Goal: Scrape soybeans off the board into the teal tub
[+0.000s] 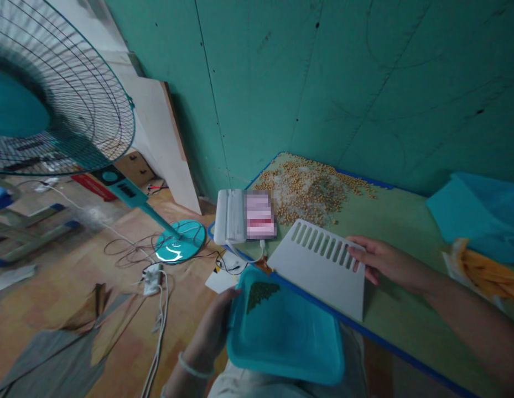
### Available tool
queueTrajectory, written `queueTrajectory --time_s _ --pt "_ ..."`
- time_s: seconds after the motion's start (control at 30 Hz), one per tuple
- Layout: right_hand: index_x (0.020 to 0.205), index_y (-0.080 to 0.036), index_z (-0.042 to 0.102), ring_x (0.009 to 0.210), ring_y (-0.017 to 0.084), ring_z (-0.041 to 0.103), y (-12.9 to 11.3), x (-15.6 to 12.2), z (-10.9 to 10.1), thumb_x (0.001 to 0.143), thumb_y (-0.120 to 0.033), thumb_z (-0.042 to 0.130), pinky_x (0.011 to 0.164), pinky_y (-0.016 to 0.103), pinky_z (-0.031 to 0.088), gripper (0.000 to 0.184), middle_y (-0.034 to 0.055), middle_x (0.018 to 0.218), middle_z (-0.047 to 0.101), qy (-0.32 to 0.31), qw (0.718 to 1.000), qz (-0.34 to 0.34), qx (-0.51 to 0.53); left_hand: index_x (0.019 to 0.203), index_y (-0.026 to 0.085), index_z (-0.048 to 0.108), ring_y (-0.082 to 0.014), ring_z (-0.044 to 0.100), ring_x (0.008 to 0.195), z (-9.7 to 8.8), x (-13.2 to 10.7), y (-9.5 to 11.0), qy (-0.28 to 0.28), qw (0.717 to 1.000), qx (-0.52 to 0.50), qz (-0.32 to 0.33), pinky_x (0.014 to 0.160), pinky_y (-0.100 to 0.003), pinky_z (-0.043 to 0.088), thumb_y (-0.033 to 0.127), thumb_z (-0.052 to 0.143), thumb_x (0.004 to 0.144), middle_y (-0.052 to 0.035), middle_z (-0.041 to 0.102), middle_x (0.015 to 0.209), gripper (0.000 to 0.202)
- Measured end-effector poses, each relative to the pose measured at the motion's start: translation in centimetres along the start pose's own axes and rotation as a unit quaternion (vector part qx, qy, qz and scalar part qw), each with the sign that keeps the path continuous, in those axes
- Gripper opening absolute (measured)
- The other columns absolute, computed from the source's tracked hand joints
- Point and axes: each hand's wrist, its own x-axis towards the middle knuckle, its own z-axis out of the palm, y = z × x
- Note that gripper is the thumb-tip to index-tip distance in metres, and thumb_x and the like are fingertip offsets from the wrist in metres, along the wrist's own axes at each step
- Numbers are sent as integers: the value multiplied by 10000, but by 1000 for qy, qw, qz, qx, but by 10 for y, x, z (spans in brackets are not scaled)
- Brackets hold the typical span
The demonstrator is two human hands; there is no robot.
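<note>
My left hand [215, 323] grips the left edge of a teal plastic tray [285, 337], held just below the table's blue front edge. A small heap of green grains [260, 293] lies in the tray's far corner. My right hand [379, 262] holds the right end of a white slotted scraper board [323, 271], fingers curled over its top edge. The board stands tilted on the green table [401, 221] close to the tray. Beyond it lies a spread of yellowish beans [310, 188] at the table's far corner.
A white device with a cable [229, 215] sits at the table's left corner beside a blurred card. A teal bag [481, 213] and an orange packet [487, 273] lie at the right. A standing fan [53, 94], its base, a power strip [152, 276] and loose cables occupy the floor on the left.
</note>
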Motion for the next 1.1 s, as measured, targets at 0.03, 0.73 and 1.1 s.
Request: queueTrajectory --time_s 0.03,0.73,1.1 --pt "1009 -173 488 330 32 385 0 -2 1 738 -516 479 315 172 272 437 -25 623 553 3 1000 0 4 804 143 639 -212 666 707 1 0 0 0 1000 1 -1 642 -290 517 220 513 745 1 704 581 159" --pt "980 -198 491 348 58 387 2 -22 -17 707 -537 510 314 197 305 436 -17 612 537 93 995 -13 30 807 140 643 -210 659 614 6 11 -9 -10 999 7 -32 540 -281 507 252 529 725 -17 702 567 180" --pt "853 -223 557 445 73 421 -56 -31 -53 728 -388 561 338 183 331 206 -7 682 556 329 919 -217 22 846 139 659 -235 665 649 21 8 -9 -47 998 33 -33 610 -315 509 244 528 704 -46 713 600 220"
